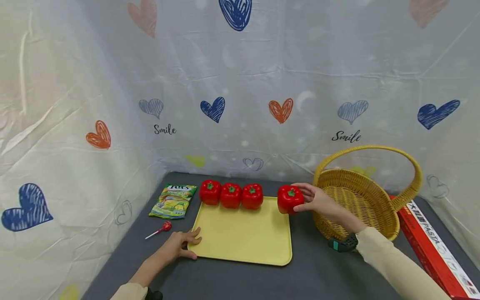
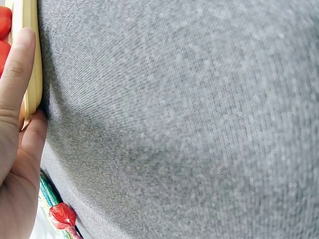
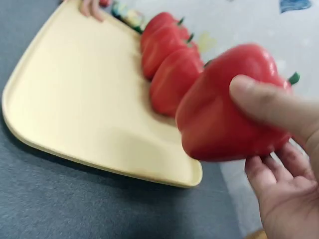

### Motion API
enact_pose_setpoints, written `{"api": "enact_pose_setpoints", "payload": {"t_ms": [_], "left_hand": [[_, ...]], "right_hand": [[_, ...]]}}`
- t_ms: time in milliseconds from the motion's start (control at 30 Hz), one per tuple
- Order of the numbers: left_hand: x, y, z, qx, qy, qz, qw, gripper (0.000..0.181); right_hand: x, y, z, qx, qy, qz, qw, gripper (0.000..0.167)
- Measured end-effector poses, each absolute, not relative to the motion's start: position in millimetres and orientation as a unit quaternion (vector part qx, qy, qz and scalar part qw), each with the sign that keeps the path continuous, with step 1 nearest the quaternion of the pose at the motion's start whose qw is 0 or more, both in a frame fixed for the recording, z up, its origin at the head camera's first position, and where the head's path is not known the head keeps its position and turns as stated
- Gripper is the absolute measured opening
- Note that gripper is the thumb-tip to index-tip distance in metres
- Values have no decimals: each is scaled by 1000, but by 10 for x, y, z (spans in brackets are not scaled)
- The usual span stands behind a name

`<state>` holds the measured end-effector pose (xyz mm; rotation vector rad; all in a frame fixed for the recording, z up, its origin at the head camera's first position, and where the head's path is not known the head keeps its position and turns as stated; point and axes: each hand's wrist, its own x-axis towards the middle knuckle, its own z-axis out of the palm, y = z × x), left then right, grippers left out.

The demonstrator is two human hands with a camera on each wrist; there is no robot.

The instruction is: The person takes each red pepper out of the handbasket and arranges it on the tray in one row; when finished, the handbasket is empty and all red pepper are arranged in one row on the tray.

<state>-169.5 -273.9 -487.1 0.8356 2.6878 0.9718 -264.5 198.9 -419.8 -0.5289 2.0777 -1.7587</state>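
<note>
My right hand (image 1: 321,203) grips a red bell pepper (image 1: 289,200) by its right side, above the back right corner of a yellow tray (image 1: 243,237). In the right wrist view the thumb (image 3: 269,102) lies across this bell pepper (image 3: 224,109), with the other fingers on its opposite side. Three more red bell peppers (image 1: 230,195) stand in a row along the tray's back left edge. At the tray's left front corner my left hand (image 1: 177,246) holds the rim. In the left wrist view, its thumb and a finger lie around the tray edge (image 2: 35,84).
A yellow wicker basket (image 1: 352,191) with a tall handle stands at the right, against a red pasta box (image 1: 431,246). Left of the tray lie a green and yellow FOX'S candy bag (image 1: 173,202) and a red lollipop (image 1: 166,226). A printed curtain (image 1: 243,83) hangs behind the grey table (image 1: 300,283).
</note>
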Motion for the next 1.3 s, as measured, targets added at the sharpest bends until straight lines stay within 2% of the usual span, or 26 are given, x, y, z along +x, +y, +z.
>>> {"api": "enact_pose_setpoints", "payload": {"t_ms": [600, 1067, 1300], "left_hand": [[-1683, -2705, -4807, 279, 898, 329, 83, 59], [-1662, -2678, -4819, 280, 891, 347, 87, 58], [-1675, -2699, -4834, 276, 896, 338, 85, 58]], "right_hand": [[-2950, 1680, -4471, -157, 729, -637, 197, 71], [-3008, 1520, -4555, -150, 716, -656, 185, 76], [-2998, 1478, -4548, -164, 712, -654, 195, 88]]}}
